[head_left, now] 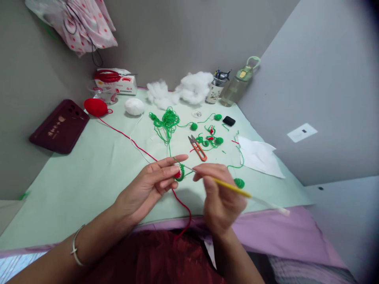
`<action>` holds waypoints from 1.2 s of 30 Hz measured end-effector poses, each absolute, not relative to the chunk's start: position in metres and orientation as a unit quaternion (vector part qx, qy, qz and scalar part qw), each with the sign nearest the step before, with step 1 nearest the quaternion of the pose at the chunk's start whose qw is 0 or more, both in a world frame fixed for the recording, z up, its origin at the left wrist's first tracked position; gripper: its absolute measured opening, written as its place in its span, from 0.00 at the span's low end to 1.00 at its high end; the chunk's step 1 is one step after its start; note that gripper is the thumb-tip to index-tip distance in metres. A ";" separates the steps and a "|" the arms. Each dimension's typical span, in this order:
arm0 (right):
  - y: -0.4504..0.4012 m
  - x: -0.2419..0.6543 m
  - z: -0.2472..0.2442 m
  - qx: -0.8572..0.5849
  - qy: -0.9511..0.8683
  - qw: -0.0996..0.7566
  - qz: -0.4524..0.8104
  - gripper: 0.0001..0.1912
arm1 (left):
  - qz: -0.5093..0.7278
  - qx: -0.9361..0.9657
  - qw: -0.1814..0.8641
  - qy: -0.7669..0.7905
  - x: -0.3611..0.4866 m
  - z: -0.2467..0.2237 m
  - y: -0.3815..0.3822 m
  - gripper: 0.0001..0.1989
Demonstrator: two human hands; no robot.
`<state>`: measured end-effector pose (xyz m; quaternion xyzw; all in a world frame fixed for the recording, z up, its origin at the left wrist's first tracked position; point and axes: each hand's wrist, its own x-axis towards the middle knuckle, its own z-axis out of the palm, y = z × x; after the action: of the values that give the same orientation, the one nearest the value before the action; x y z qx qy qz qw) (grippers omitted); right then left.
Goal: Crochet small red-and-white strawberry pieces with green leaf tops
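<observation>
While left hand (148,187) pinches the green-and-red crochet piece (179,172) at fingertips to steady it, right hand (220,197) grasps the yellow hook (233,188), tip just beside that pinch

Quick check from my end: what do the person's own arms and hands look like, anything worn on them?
Both forearms are bare, with no sleeves or gloves in view. The left hand has a thin silver bangle round its wrist, with a small knot-like detail. The right hand shows no rings, watch or bracelet. Nails are short and look unpainted. No markings visible.
</observation>
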<state>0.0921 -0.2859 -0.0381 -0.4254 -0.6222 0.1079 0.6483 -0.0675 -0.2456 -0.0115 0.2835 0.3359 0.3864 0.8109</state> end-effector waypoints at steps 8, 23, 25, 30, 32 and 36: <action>-0.277 0.087 -0.024 -0.414 -0.580 0.641 0.285 0.09 | 0.436 0.465 0.682 0.358 -0.066 -0.010 -0.251 0.07; -0.159 0.137 -0.048 -0.675 -0.732 0.085 0.042 0.08 | 0.477 0.204 0.814 0.263 -0.088 -0.014 -0.179 0.16; -0.157 0.140 -0.050 -0.679 -0.727 0.088 0.050 0.10 | 0.469 0.184 0.826 0.255 -0.085 -0.019 -0.179 0.17; -0.158 0.145 -0.042 -0.670 -0.721 0.151 0.096 0.13 | 0.461 0.141 0.848 0.222 -0.086 -0.020 -0.180 0.20; -0.162 0.142 -0.035 -0.649 -0.725 0.194 0.125 0.13 | 0.465 0.126 0.850 0.211 -0.089 -0.018 -0.180 0.21; -0.179 0.123 -0.023 -0.592 -0.742 0.265 0.171 0.25 | 0.472 0.109 0.852 0.198 -0.094 -0.017 -0.180 0.22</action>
<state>0.1234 -0.1790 -0.0233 -0.5918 -0.7416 0.1713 0.2653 -0.0937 -0.1804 -0.0171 0.1086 0.1985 0.4721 0.8520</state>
